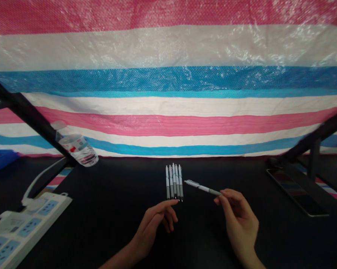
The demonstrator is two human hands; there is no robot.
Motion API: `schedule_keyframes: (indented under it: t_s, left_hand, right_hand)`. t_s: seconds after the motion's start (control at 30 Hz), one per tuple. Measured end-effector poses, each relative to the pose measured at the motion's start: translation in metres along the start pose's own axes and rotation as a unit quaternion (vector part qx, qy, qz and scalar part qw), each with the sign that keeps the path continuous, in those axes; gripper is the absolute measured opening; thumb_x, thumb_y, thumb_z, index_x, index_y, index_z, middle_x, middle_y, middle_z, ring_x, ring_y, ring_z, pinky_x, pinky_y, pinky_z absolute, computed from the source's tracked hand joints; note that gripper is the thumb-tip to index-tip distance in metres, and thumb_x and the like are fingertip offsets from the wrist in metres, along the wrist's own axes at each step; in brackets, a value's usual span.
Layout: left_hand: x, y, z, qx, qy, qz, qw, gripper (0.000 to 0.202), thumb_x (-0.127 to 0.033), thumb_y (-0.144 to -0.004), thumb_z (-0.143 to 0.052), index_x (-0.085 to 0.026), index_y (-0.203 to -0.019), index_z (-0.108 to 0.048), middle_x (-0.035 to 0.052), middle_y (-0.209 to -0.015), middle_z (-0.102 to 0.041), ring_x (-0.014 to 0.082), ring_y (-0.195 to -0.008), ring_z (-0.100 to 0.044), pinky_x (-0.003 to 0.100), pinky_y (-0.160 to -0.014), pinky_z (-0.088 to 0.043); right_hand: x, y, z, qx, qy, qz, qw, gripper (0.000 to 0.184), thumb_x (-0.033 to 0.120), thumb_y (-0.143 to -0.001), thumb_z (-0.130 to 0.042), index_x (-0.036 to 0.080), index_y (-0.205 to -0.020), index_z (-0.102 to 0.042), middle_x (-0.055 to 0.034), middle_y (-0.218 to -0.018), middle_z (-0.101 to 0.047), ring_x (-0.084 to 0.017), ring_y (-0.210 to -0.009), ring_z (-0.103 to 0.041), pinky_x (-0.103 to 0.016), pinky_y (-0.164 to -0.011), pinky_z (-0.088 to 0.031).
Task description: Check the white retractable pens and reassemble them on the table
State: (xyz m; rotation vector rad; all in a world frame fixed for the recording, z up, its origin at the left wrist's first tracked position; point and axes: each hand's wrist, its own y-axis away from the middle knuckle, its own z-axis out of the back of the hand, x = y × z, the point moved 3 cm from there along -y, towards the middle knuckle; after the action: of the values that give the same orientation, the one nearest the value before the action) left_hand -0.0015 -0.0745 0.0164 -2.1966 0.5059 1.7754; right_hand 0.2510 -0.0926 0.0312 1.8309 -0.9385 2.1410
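Note:
Several white-and-grey retractable pens (174, 182) lie side by side in a tight row on the black tabletop (115, 209), tips toward me. My left hand (154, 228) is just below the row, holding nothing, its index fingertip at or very near the lower pen ends. To the right, my right hand (238, 220) pinches a single matching pen (202, 188) between thumb and fingers. That pen is held almost level, its far end pointing left toward the row and clear of it.
A tilted plastic water bottle (77, 146) sits at the back left beside a black frame bar (25, 114). A white power strip (19, 233) with a cable lies at the lower left. A dark tablet or phone (297, 192) lies at the right. A striped tarpaulin (168, 112) hangs behind.

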Motion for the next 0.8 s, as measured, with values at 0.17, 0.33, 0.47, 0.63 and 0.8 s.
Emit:
schedule_keyframes:
  t_s: [0.17, 0.33, 0.47, 0.63, 0.8]
  left_hand:
    - [0.002, 0.000, 0.000, -0.050, 0.000, 0.002, 0.999, 0.039, -0.019, -0.086, -0.054, -0.023, -0.125, -0.052, 0.0051, -0.093, -0.066, 0.0162, -0.065, -0.063, 0.027, -0.054, -0.052]
    - [0.006, 0.002, -0.004, -0.075, -0.044, 0.014, 0.996, 0.055, -0.027, -0.084, -0.070, -0.028, -0.131, -0.041, 0.0003, -0.088, -0.062, 0.0132, -0.060, -0.060, 0.023, -0.048, -0.052]
    - [0.001, 0.003, -0.006, -0.081, -0.080, -0.001, 0.993, 0.030, -0.035, -0.086, -0.070, -0.022, -0.110, -0.057, -0.0008, -0.077, -0.061, 0.0118, -0.058, -0.059, 0.022, -0.052, -0.052]
    - [-0.004, 0.006, -0.006, -0.098, -0.080, -0.006, 0.992, 0.029, -0.046, -0.086, -0.069, -0.018, -0.088, -0.060, -0.0022, -0.062, -0.058, 0.0109, -0.051, -0.056, 0.021, -0.050, -0.047]
    - [0.000, 0.011, -0.004, -0.117, -0.060, -0.002, 0.991, 0.033, -0.049, -0.085, -0.070, -0.018, -0.086, -0.058, -0.0036, -0.060, -0.057, 0.0086, -0.047, -0.052, 0.019, -0.045, -0.041]
  right_hand:
    - [-0.010, 0.001, -0.007, 0.065, -0.107, -0.104, 0.987, 0.022, 0.040, -0.085, -0.073, 0.020, -0.087, -0.062, -0.0016, -0.080, -0.064, -0.016, -0.065, -0.066, -0.029, -0.063, -0.055]
    - [-0.008, 0.008, -0.018, 0.130, -0.153, -0.158, 0.967, 0.030, 0.044, -0.085, -0.072, 0.020, -0.077, -0.058, -0.0008, -0.079, -0.063, -0.015, -0.062, -0.065, -0.028, -0.060, -0.055]
    - [-0.004, 0.017, -0.030, 0.220, -0.176, -0.192, 0.940, 0.036, 0.049, -0.088, -0.067, 0.020, -0.073, -0.052, -0.0006, -0.067, -0.065, -0.014, -0.055, -0.064, -0.026, -0.055, -0.052]
    - [-0.007, 0.032, -0.041, 0.319, -0.187, -0.264, 0.891, 0.041, 0.059, -0.088, -0.062, 0.019, -0.093, -0.054, 0.0031, -0.057, -0.062, -0.013, -0.042, -0.059, -0.021, -0.042, -0.043]
    - [-0.012, 0.043, -0.045, 0.418, -0.102, -0.278, 0.858, 0.050, 0.064, -0.090, -0.054, 0.015, -0.088, -0.062, 0.0071, -0.048, -0.050, -0.005, -0.030, -0.038, -0.016, -0.032, -0.020]
